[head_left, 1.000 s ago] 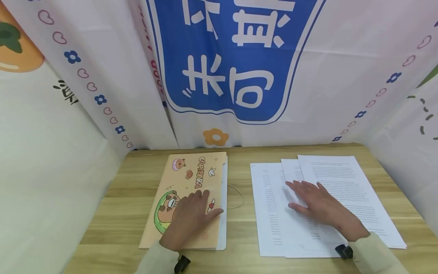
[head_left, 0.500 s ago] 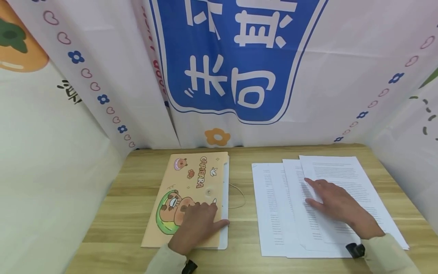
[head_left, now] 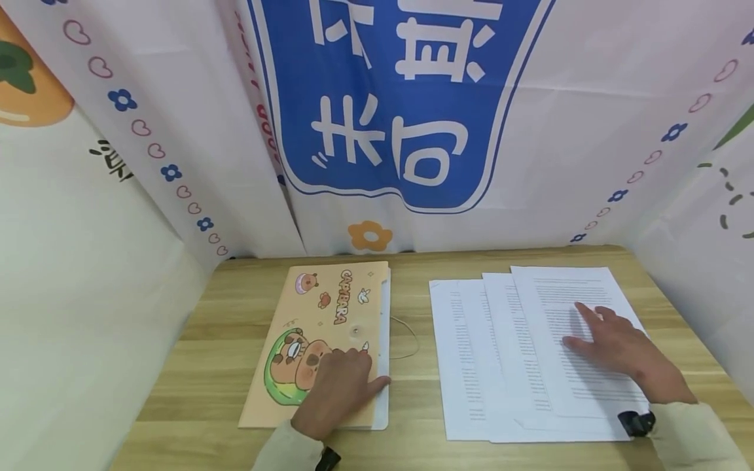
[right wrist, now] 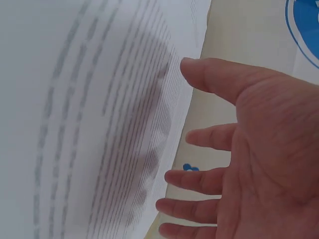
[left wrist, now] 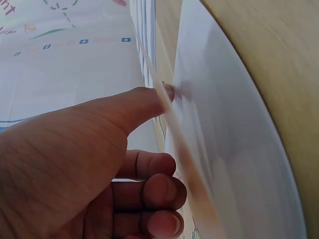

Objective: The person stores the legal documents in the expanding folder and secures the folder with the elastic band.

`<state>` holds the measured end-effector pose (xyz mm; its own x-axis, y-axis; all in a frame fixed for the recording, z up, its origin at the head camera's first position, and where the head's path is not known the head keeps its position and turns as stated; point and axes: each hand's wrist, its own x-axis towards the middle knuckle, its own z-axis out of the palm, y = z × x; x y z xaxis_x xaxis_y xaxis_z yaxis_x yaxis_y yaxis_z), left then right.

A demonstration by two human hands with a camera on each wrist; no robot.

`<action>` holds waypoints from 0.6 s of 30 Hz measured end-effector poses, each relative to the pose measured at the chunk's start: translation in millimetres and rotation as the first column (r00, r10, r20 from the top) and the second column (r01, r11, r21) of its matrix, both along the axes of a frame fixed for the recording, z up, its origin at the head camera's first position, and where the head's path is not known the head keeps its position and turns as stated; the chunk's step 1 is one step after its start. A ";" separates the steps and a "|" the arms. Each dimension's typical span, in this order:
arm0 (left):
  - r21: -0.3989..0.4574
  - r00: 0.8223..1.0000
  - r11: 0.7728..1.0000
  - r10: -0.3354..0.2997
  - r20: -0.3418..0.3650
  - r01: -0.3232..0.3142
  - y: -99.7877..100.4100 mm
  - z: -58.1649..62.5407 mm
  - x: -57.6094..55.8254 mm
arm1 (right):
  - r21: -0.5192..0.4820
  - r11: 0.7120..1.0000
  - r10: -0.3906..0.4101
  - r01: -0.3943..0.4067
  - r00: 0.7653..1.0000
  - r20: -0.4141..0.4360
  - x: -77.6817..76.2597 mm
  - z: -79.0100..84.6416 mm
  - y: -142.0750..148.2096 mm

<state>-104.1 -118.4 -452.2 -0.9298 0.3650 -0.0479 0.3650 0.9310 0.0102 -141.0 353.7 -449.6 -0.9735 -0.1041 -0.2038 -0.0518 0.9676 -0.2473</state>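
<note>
A tan file folder (head_left: 312,294) with capybara drawings and the word CAPYBARA lies on the left of the table. My left hand (head_left: 338,389) rests on its lower right part, fingers loosely bent on the cover. The left wrist view shows the thumb tip right at the cover edge (left wrist: 179,134), with the white inner sheet (left wrist: 224,119) beyond. Over printed paper sheets (head_left: 524,366) on the right, my right hand (head_left: 627,350) is held with fingers relaxed and spread. In the right wrist view its fingertips (right wrist: 174,177) stand off the page, casting a shadow.
A thin cord loop (head_left: 412,337) sticks out from the folder's right side onto the wooden table (head_left: 409,392). The sheets overlap in a fanned stack. Printed white cloth (head_left: 589,131) hangs behind and along both sides.
My right hand has moved rightward across the sheets, from the middle ones to the rightmost. The left hand has slid slightly down the folder cover. Folder and sheets stay in place.
</note>
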 end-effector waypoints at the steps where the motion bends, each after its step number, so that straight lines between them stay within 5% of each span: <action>1: -0.008 1.000 1.000 0.000 0.000 0.000 0.0 -0.2 0.1 | -0.002 1.000 -0.019 0.019 1.000 0.017 -0.1 0.5 2.8; 8: -0.015 1.000 1.000 -0.004 -0.021 0.004 1.5 1.1 -0.3 | 0.002 0.986 -0.164 0.165 0.977 0.138 -1.2 1.8 17.5; 18: -0.066 0.999 0.998 -0.016 -0.034 0.014 1.2 3.6 2.5 | -0.025 0.962 -0.261 0.273 0.940 0.219 -0.2 0.1 33.2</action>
